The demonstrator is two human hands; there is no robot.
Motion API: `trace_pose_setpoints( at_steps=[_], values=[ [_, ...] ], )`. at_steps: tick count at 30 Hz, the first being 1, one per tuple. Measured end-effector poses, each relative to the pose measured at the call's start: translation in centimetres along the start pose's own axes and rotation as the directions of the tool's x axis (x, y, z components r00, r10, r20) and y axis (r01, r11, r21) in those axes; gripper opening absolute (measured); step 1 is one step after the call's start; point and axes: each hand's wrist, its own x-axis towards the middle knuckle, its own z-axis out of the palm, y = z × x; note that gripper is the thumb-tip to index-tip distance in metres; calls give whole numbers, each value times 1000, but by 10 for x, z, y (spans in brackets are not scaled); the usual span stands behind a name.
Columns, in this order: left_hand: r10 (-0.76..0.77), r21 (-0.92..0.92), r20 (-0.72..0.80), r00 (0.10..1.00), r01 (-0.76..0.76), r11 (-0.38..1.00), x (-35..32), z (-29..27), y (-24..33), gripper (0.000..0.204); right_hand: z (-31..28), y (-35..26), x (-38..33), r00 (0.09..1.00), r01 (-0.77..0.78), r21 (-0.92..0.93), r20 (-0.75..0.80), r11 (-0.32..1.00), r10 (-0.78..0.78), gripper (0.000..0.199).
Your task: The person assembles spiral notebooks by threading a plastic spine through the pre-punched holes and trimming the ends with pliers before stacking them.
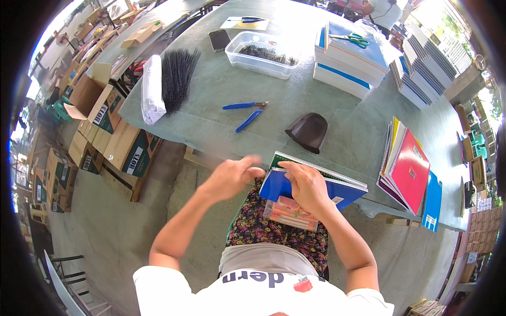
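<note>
A blue-covered notebook [337, 194] stands on its edge at the table's near side, its punched edge facing up and a green sheet showing inside. My right hand [305, 187] grips it from above, fingers bent over the upper edge. Just off its left end is my left hand [229, 179], thumb and forefinger apart and the other fingers curled; I see nothing between them. Below the notebook, a clear pack of orange and pink items [290, 213] rests at my lap. Beyond it lie a dark brown rounded block [310, 131] and blue-handled pliers [247, 113].
Black plastic coils [179, 76] lie beside a white wrapped bundle [153, 92]. Farther back are a phone [219, 40], a clear tub [240, 60] of short coils and green-handled scissors [356, 39] on stacked sheets. Notebooks [408, 168] sit right; cartons [129, 150] stand left.
</note>
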Motion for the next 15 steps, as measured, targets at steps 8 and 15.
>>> trace_pose_setpoints(
  at_steps=[8, 15],
  values=[
    [-329, -66, 291, 898, 362, 930, 30, -21, 9, 20, 21, 3, 7, 974, -170, 47, -143, 984, 175, 14],
    [34, 183, -23, 999, -29, 983, 150, 44, 25, 40, 28, 3, 7, 991, -20, 71, -129, 997, 29, 18]
  ],
)
